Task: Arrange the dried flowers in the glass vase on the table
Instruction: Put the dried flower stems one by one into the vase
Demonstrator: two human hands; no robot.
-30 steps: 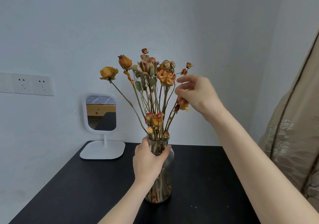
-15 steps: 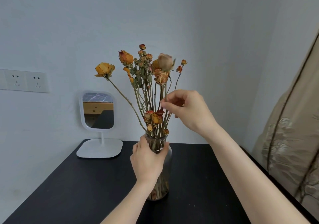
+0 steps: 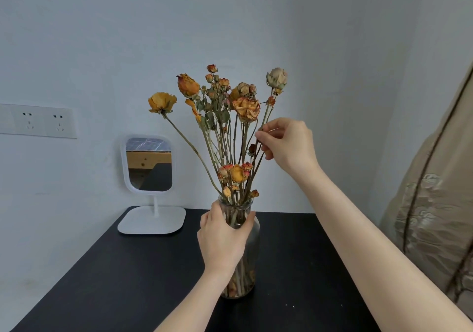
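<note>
Two bare hands and forearms of one person, seen from above. The left hand (image 3: 225, 239) is at lower centre of the frame; the slim left forearm (image 3: 194, 303) is uncovered down to the bottom edge. The right hand (image 3: 289, 145), slender-fingered, is right of centre. The right forearm (image 3: 358, 232) is also bare and reaches the lower right corner.

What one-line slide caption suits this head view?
Left hand grips glass vase while right hand pinches a dried flower stem.
</note>
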